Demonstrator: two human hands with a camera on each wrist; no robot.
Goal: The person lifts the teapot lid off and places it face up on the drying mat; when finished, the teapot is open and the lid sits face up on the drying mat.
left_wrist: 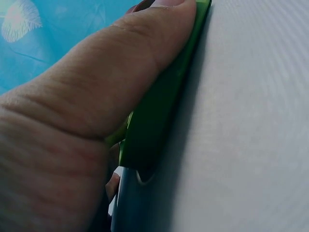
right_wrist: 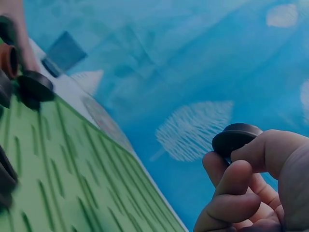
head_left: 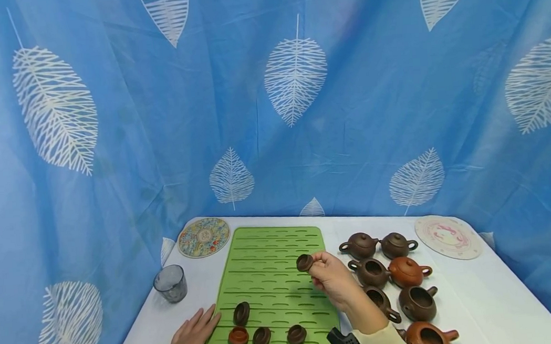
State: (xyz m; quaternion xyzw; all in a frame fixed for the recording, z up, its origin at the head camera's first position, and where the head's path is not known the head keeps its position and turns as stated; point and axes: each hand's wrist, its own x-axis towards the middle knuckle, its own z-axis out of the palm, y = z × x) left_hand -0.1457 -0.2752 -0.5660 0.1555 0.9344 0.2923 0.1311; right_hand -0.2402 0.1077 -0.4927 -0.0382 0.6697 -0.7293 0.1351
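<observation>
My right grip (head_left: 334, 280) pinches a small, round, dark-brown clay-like lid (head_left: 303, 263) by its edge above the rubbery-looking, rectangular green mat (head_left: 261, 241), probably to leave its faces uncovered; my left grip (head_left: 191, 336), straight-fingered, touches the mat's left edge, likely to steady it. The lid looks matte and tilted, a narrower ring rising from its wider flange

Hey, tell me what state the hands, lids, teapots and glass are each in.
Held lid: pinched in the right hand, raised above the green mat
Four other lids: off the pots, resting on the mat
Two back teapots: lidded
Farther orange teapot: lidded
Three other dark teapots: uncovered
Nearest orange teapot: uncovered
Glass: upright
Left hand: outstretched at the mat's left edge
</observation>
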